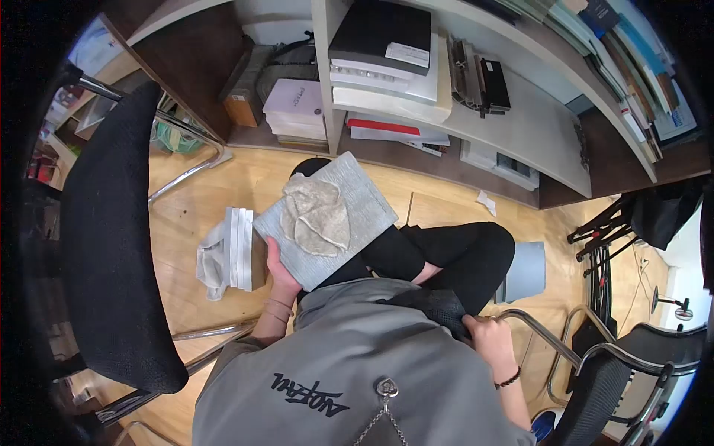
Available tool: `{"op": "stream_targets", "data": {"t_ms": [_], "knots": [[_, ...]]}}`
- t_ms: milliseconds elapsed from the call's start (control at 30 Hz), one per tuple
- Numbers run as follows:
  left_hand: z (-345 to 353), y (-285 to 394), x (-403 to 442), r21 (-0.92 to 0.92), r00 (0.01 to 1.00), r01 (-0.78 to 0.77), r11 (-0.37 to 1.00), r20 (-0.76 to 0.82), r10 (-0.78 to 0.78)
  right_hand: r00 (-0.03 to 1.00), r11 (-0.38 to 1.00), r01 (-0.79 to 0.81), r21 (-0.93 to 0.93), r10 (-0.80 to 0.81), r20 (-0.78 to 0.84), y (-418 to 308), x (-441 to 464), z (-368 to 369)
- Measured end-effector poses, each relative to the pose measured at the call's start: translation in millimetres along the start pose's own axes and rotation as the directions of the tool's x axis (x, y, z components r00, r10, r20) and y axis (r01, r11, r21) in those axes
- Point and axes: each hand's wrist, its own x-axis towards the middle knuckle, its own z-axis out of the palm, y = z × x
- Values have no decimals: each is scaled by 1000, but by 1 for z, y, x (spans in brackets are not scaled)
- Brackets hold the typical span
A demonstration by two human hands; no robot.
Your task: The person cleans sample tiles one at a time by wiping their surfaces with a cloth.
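My left hand (280, 269) is closed on the lower left edge of a flat grey board-like book or box (364, 208), tilted over my lap. A crumpled beige-grey cloth (316, 215) lies on its upper face. At my right hip, my right hand (489, 336) is curled at the edge of a piece of black mesh fabric (439, 308), its fingers closed on it. What the fabric belongs to cannot be made out. To the left on the floor stand several white-edged books or boxes (242, 249), beside a crumpled whitish cloth or wrapper (212, 260).
A low shelf unit (528, 137) with binders and papers (383, 44) runs ahead. A black chair (115, 245) stands left, another (595, 394) right. A blue-grey flat object (526, 271) lies by my right knee. A paper scrap (486, 202) is on the wooden floor (186, 223).
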Motion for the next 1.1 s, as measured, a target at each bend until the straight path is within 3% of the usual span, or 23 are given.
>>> {"op": "stream_targets", "data": {"t_ms": [100,233,333,400,567,667,700,733,833,933,1000,1067,1100], "knots": [[-3,-2,4,-23,1000,8,1000,2,-8,990,994,93,-61,-86,115,0,-5,-23],[-3,2,1,6,1000,15,1000,-15,-15,970,997,73,6,-72,233,-12,-22,-74],[5,8,0,31,999,35,999,-2,-35,968,989,-49,138,13,250,-27,-44,-121],[10,12,0,33,997,69,997,18,-69,914,968,-183,170,104,393,-33,-62,-143],[6,11,1,55,998,64,996,27,-65,928,868,-318,382,203,312,-38,-90,-123],[0,10,4,17,998,64,998,21,-65,709,964,-260,58,149,690,-8,-119,-69],[-3,8,1,0,997,71,998,7,-71,702,964,-261,52,153,695,-3,-114,-54],[-6,7,0,-2,997,78,997,2,-78,696,954,-221,202,9,718,2,-110,-38],[-9,6,1,31,997,45,999,-68,-42,651,772,-130,622,-407,640,19,-105,12],[-4,5,2,29,997,44,999,-58,-42,582,404,-64,912,-728,363,69,-86,52],[-5,5,0,30,998,39,999,-58,-37,421,471,-456,755,-633,650,72,-38,41],[-5,5,-2,24,1000,29,999,-5,-29,546,212,-570,794,-624,559,67,21,22],[-5,5,-3,19,1000,21,1000,22,-21,657,212,-506,836,-533,533,63,50,27]]}}
